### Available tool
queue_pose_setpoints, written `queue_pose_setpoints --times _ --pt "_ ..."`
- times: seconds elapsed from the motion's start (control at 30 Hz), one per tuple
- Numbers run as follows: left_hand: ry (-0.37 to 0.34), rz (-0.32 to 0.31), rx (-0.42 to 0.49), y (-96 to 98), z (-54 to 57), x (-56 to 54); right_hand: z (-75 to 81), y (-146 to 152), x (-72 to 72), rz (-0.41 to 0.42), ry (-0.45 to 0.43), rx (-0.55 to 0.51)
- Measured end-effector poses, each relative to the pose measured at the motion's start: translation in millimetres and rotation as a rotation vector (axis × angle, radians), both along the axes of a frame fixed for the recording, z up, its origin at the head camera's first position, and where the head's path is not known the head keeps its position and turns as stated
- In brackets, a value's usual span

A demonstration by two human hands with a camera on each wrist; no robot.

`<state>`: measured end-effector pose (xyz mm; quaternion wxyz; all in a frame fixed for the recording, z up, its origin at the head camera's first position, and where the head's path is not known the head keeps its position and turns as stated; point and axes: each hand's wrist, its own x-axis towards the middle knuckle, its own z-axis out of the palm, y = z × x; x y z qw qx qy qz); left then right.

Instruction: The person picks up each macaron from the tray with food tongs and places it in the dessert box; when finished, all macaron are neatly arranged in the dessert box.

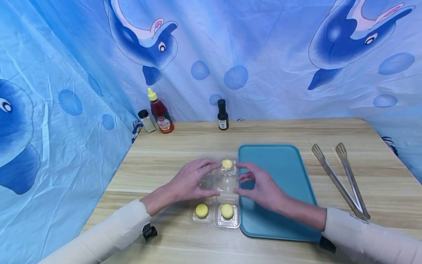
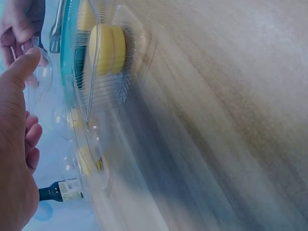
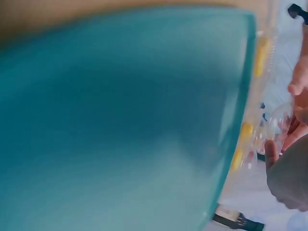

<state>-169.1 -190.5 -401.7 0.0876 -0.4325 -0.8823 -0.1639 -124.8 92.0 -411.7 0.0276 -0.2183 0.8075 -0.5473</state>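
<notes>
Between my two hands is a clear plastic domed lid (image 1: 227, 183), raised above the table in the wrist views. My left hand (image 1: 191, 180) pinches its left edge with thumb and fingers. On the opposite edge, my right hand (image 1: 262, 185) holds it the same way. Just below, clear plastic boxes hold yellow macarons: a near-left macaron (image 1: 202, 211), a near-right macaron (image 1: 227, 211) and a far macaron (image 1: 227, 164). The left wrist view shows one macaron (image 2: 108, 49) upright in its ribbed box, close under my left hand. Part of the far-left box is hidden by that hand.
A teal tray (image 1: 273, 157) lies under my right forearm, right beside the boxes. Metal tongs (image 1: 346, 183) rest spread to its right. Along the back stand a red sauce bottle (image 1: 161, 115), a small shaker (image 1: 147, 121) and a dark bottle (image 1: 222, 115).
</notes>
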Motion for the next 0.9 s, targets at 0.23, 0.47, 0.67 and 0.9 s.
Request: queue_pose_setpoints --times 0.23,0.47,0.67,0.9 --pt "-0.018 -0.022 0.035 1.2 4.1 -1.3 13.3 -2 -5.8 -0.095 -0.36 -0.273" --pt "-0.092 -0.102 0.117 2.3 4.8 -2.6 12.2 -4 -8.0 -0.11 -0.434 -0.359" --pt "-0.293 -0.138 0.292 4.9 5.5 -3.1 9.1 -5 -8.0 -0.131 -0.362 -0.318" --pt "-0.43 -0.052 0.39 8.7 7.7 0.4 7.6 -4 -8.7 -0.095 -0.157 -0.186"
